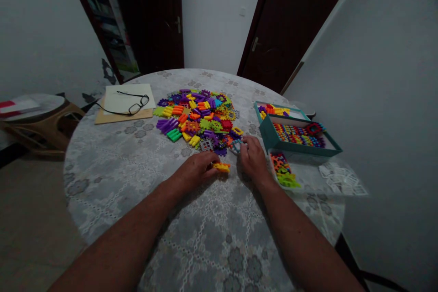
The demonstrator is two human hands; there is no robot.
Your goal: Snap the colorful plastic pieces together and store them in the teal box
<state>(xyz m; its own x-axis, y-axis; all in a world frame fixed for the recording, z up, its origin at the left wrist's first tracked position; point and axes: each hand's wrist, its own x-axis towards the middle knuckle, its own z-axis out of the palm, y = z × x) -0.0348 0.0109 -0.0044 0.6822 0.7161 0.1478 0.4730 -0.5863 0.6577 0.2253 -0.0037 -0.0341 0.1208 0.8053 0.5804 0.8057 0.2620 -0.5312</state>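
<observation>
L hand [204, 164] pinches oblong yellow-orange plastic piece [222, 167] (prob. light, stiff; hold edges); R hand [252, 156] curled, can't tell if gripping.

Colourful pieces [205, 124], seemingly plastic, on table [219, 223]

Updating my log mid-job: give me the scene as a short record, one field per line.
Left hand: holds yellow plastic
Right hand: at a pale piece by the pile's near right edge; firm grip unclear
Pile: mixed-colour plastic pieces, ahead of the hands
Right side: open teal box holding colourful pieces
Left side: black-framed glasses on paper
Surface: patterned grey tablecloth
</observation>
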